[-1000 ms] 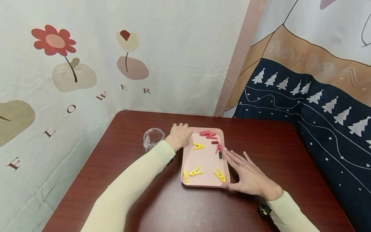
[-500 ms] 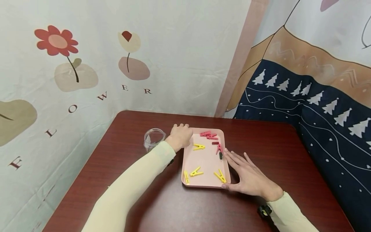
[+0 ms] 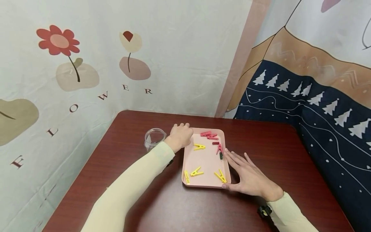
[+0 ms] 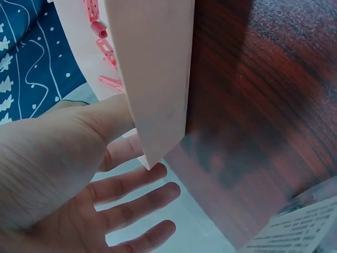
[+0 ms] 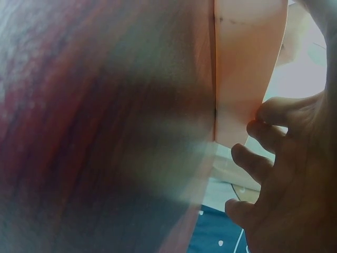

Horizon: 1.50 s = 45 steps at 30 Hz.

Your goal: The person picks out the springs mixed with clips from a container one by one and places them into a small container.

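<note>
A shallow pink tray (image 3: 205, 161) lies lengthwise on the table. My left hand (image 3: 180, 137) grips its far left corner; in the left wrist view the thumb (image 4: 113, 116) reaches over the rim, its tip hidden by the wall. My right hand (image 3: 250, 175) touches the right side, fingers spread fairly straight and thumb at the near right corner. Several yellow clothespins (image 3: 197, 171) lie scattered inside the tray. Red clothespins (image 3: 209, 134) gather at the far end, with another red clothespin (image 3: 219, 149) between a dark red piece (image 3: 215, 143) and a black piece (image 3: 221, 156).
Left of the tray stands a clear jar (image 3: 155, 137), partly behind the left forearm. A printed label (image 4: 292, 226) shows beside it in the left wrist view. The brown table (image 3: 185, 209) ends at fabric-covered walls at the back and right.
</note>
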Each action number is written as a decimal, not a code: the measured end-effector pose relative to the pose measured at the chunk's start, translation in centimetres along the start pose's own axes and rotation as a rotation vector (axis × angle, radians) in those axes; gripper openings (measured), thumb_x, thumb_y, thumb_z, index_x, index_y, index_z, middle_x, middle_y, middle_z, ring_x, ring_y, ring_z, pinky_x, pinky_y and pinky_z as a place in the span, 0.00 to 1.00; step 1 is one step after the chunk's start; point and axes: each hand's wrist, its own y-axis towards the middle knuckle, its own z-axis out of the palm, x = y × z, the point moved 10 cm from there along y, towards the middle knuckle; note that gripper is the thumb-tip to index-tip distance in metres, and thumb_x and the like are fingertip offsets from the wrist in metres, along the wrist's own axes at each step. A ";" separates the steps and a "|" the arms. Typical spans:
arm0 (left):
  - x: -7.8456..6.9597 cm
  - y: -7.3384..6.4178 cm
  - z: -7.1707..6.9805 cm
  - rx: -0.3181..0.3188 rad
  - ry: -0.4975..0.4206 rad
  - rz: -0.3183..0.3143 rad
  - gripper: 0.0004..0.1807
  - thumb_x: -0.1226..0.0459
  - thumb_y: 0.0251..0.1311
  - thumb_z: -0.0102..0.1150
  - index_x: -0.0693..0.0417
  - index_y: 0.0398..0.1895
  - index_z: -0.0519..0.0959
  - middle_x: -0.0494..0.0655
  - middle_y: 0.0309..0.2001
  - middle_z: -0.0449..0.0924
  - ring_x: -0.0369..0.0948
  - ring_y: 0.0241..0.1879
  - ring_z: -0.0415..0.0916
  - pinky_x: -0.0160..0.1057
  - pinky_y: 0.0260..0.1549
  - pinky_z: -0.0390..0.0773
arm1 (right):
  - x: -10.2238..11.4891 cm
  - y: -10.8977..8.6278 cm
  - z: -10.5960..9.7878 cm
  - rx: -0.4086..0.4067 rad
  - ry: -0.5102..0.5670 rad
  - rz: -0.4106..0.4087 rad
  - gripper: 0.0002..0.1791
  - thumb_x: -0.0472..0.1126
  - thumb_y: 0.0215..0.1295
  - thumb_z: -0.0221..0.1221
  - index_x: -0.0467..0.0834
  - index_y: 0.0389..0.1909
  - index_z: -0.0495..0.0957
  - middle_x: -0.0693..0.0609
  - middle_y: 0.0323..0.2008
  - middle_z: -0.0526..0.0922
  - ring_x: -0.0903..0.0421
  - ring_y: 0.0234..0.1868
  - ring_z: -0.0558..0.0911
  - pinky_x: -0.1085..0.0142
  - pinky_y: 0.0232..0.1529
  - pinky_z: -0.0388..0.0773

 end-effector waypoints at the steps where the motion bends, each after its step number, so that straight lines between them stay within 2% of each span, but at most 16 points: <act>1: 0.0 0.0 -0.1 -0.009 0.002 0.001 0.20 0.55 0.82 0.70 0.49 0.70 0.89 0.53 0.69 0.85 0.54 0.72 0.83 0.59 0.74 0.82 | 0.0 0.0 0.0 -0.004 0.000 -0.004 0.69 0.82 0.64 0.71 0.55 0.97 0.54 0.53 0.96 0.59 0.38 0.94 0.65 0.20 0.90 0.51; 10: -0.1 -0.9 -1.5 -0.056 -0.024 0.013 0.19 0.53 0.81 0.73 0.50 0.67 0.90 0.52 0.65 0.87 0.53 0.69 0.84 0.58 0.68 0.85 | 0.0 0.0 0.0 -0.002 0.006 0.002 0.69 0.82 0.64 0.71 0.55 0.97 0.54 0.54 0.96 0.59 0.39 0.94 0.64 0.20 0.90 0.50; 18: 0.1 -1.9 -2.4 -0.093 -0.038 0.036 0.23 0.51 0.80 0.74 0.52 0.70 0.88 0.52 0.63 0.86 0.53 0.65 0.85 0.56 0.62 0.85 | 0.0 0.0 0.1 0.005 -0.014 0.006 0.71 0.84 0.62 0.70 0.55 0.97 0.55 0.52 0.96 0.59 0.38 0.94 0.65 0.21 0.90 0.52; 30: 0.8 -4.2 -4.0 -0.194 -0.056 0.033 0.21 0.50 0.79 0.75 0.53 0.63 0.89 0.50 0.55 0.87 0.52 0.58 0.86 0.52 0.53 0.85 | -0.1 -0.1 0.3 0.007 -0.002 0.014 0.70 0.83 0.62 0.71 0.55 0.97 0.55 0.52 0.96 0.59 0.38 0.93 0.67 0.20 0.90 0.51; 45: 2.7 -7.3 -5.9 -0.330 -0.090 0.021 0.16 0.49 0.78 0.76 0.50 0.54 0.87 0.47 0.51 0.88 0.51 0.55 0.87 0.54 0.54 0.86 | 0.0 0.0 0.1 -0.005 -0.018 0.002 0.70 0.83 0.62 0.71 0.55 0.97 0.55 0.51 0.95 0.60 0.37 0.92 0.67 0.19 0.89 0.53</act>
